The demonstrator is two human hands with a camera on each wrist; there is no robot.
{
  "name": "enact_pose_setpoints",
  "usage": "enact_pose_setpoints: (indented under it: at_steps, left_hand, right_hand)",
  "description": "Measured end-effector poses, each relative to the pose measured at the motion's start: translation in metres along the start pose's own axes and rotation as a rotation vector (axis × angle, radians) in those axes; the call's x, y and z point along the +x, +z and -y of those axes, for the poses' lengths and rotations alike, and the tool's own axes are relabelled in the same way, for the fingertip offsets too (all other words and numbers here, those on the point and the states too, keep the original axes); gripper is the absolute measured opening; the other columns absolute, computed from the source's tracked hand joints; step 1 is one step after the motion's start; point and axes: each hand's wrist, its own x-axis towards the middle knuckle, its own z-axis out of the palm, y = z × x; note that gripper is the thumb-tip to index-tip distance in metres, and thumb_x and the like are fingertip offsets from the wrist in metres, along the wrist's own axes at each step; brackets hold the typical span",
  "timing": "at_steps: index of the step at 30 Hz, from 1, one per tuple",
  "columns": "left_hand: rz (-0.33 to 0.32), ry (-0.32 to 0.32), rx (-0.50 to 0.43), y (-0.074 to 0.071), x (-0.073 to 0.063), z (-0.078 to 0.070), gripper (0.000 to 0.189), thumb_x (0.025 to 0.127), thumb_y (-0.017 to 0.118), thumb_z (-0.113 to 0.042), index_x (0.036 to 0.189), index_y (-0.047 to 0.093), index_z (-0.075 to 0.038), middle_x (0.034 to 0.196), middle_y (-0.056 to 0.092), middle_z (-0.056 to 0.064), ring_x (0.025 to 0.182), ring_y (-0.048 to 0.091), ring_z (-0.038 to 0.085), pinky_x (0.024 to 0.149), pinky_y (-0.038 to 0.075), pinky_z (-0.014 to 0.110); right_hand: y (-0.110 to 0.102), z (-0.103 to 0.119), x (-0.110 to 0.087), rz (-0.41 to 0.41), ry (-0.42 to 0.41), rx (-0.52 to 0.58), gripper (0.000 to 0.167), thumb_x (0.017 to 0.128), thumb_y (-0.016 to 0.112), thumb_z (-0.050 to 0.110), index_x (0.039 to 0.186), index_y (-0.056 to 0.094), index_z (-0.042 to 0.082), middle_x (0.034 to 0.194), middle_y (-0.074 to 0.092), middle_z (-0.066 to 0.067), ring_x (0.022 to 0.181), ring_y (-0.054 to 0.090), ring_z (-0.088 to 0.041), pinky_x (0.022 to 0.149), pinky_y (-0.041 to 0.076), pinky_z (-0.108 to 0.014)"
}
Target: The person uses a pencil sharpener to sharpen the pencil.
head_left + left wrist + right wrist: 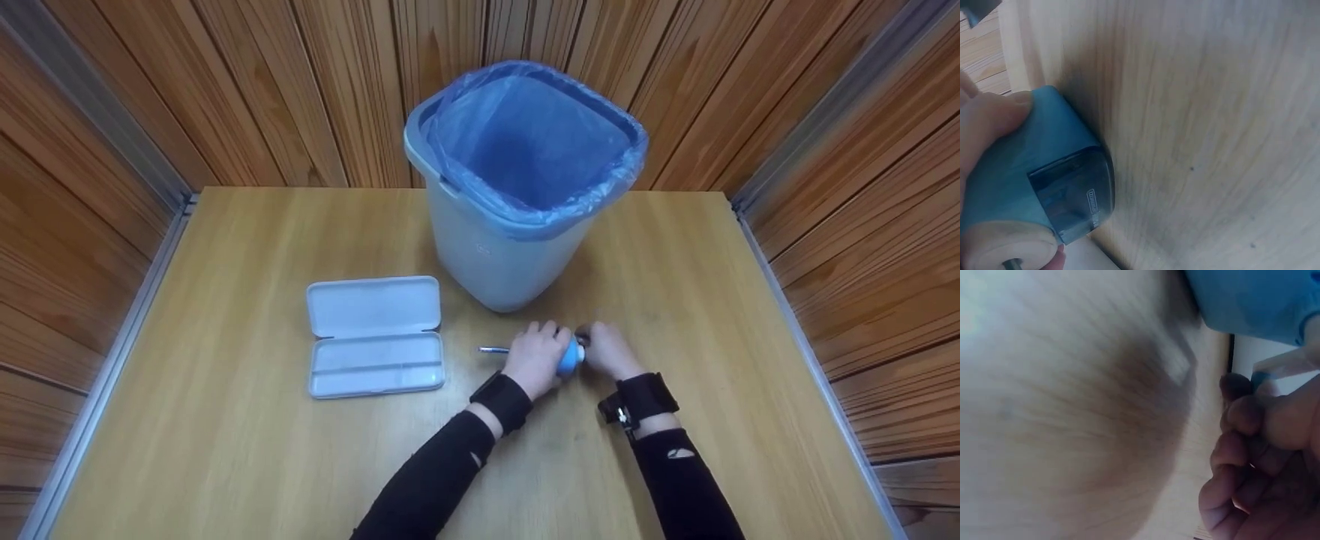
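A blue crank pencil sharpener [571, 358] rests on the table in front of the bin. My left hand [536, 358] grips its body from above, the thumb on the blue shell in the left wrist view. Its dark see-through shavings drawer [1075, 194] shows there, beside the round cream hub [994, 242]. A pencil [493, 349] sticks out leftward past my left hand, its other end hidden. On the sharpener's right, my right hand [609, 351] pinches the end of the pale crank arm [1283, 363] with curled fingers.
A light-coloured bin [502, 259] lined with a blue plastic bag [525, 217] stands behind the hands. Left of them lies an open white pencil case [375, 307], lid folded back, its compartments bare. Wood-panelled walls [345, 90] close off the table's back and sides.
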Motion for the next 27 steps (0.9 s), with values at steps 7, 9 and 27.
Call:
enact_pose_setpoints:
  at_steps: [7,9,27]
  left_hand:
    - [0.007,-0.004,0.003,-0.001,0.0,-0.001,0.065,0.067,0.089,-0.042,0.12,0.06,-0.018,0.111,0.066,0.002,0.095,0.063,0.021,0.072,0.056,0.032]
    - [0.003,-0.009,0.013,-0.002,0.0,0.0,0.066,0.066,0.09,-0.043,0.12,0.061,-0.018,0.111,0.067,0.001,0.094,0.063,0.021,0.071,0.056,0.032]
    - [0.08,-0.029,0.002,-0.003,0.002,-0.001,0.066,0.068,0.089,-0.042,0.123,0.059,-0.019,0.115,0.066,0.001,0.098,0.063,0.02,0.076,0.056,0.032]
  right_hand:
    - [0.015,0.0,-0.022,0.019,0.029,-0.035,0.009,0.077,0.058,-0.005,0.072,0.062,0.002,0.07,0.06,-0.011,0.065,0.053,-0.025,0.063,0.047,-0.039]
    - [0.018,0.002,-0.029,0.002,0.022,-0.042,0.006,0.077,0.06,-0.003,0.073,0.062,0.001,0.071,0.063,-0.013,0.065,0.056,-0.027,0.064,0.049,-0.043]
    - [0.004,0.024,-0.078,-0.021,0.053,-0.01,0.012,0.081,0.063,-0.009,0.081,0.069,0.001,0.072,0.062,-0.006,0.067,0.051,-0.019,0.064,0.048,-0.038]
